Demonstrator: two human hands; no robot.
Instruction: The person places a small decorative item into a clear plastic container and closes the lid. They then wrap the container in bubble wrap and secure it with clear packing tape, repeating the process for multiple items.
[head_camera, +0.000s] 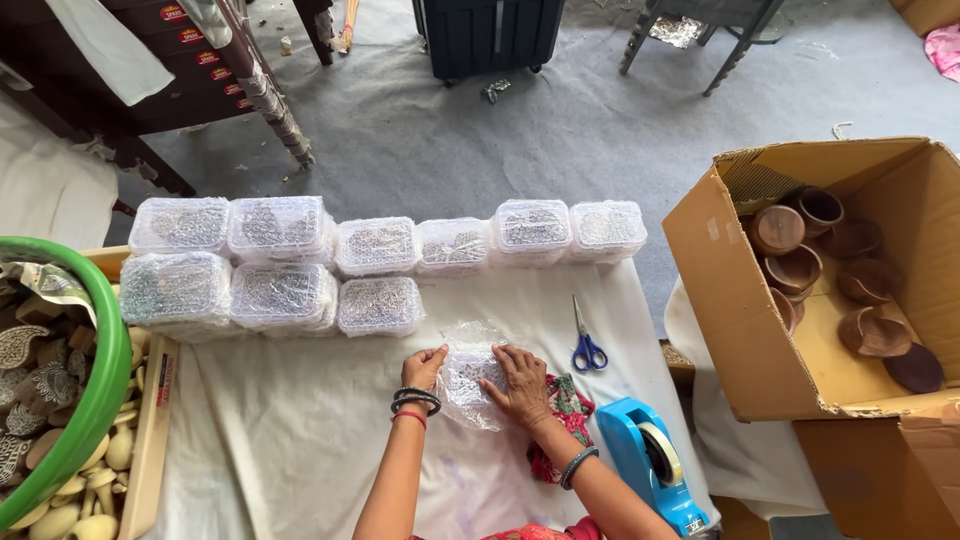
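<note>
My left hand (424, 368) and my right hand (518, 385) press down on either side of a small patterned piece wrapped in bubble wrap (468, 375), which lies on the white cloth-covered table (300, 430). Bangles circle both wrists. Behind the piece, several finished bubble-wrapped bundles (280, 262) stand in two rows along the table's far edge. Blue-handled scissors (586, 345) lie just right of my right hand. A blue tape dispenser (652, 462) sits by my right forearm, beside a red patterned cloth (566, 410).
An open cardboard box (745, 330) at right holds several brown clay cups (795, 268). At left a green tub (95, 390) holds carved patterned pieces, with pale wooden handles (80, 490) in a tray below. Dark furniture legs stand on the grey floor beyond.
</note>
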